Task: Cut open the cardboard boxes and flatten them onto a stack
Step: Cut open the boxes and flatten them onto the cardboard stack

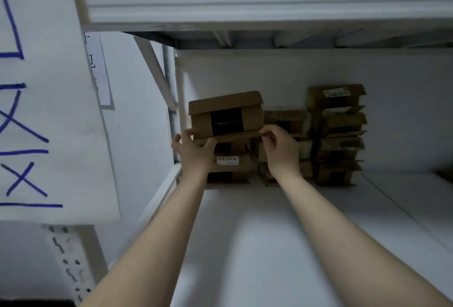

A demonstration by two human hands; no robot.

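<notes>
You have both hands on the top box (225, 115), which sits tilted on the pile in the back left corner of the shelf (245, 233). Your left hand (193, 147) clamps its lower left corner, thumb on the front face, and your right hand (279, 144) pinches the thin flap edge at its lower right, so the two are well apart. It looks like a small, light carton with stiff walls but loose flaps. A flap held alone may bend or fold out, so the firmer hold is probably on the body, under the base corners. The black patch (226, 121) across the front, seemingly tape, likely covers the seam to cut. You cannot tell whether anything is inside, and no knife shows. The other piles (338, 135) along the back edge are dim and hard to read, and your hands partly hide the boxes under yours.
</notes>
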